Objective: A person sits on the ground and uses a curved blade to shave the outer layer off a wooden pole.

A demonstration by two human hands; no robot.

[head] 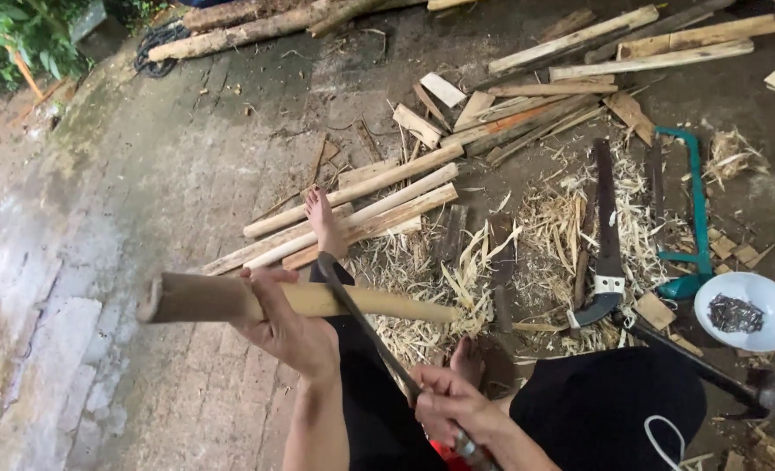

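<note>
My left hand (285,324) grips a thick, pale wooden pole (187,298) held level in front of me, its far end pointing right over a heap of shavings. My right hand (450,408) is closed on the handle of a long curved blade (361,323). The blade runs up and left from that hand, and its edge lies against the pole just right of my left hand. My bare left foot (325,222) rests on a few peeled poles (361,209) on the ground. Part of my right foot (468,358) shows near the shavings.
Wood shavings (457,270) cover the ground ahead. To the right lie a large machete (607,244), a green-framed saw (697,218), a hammer (736,384) and a white bowl of nails (749,311). Cut sticks and planks (579,70) are piled at the back; plants (21,39) grow far left.
</note>
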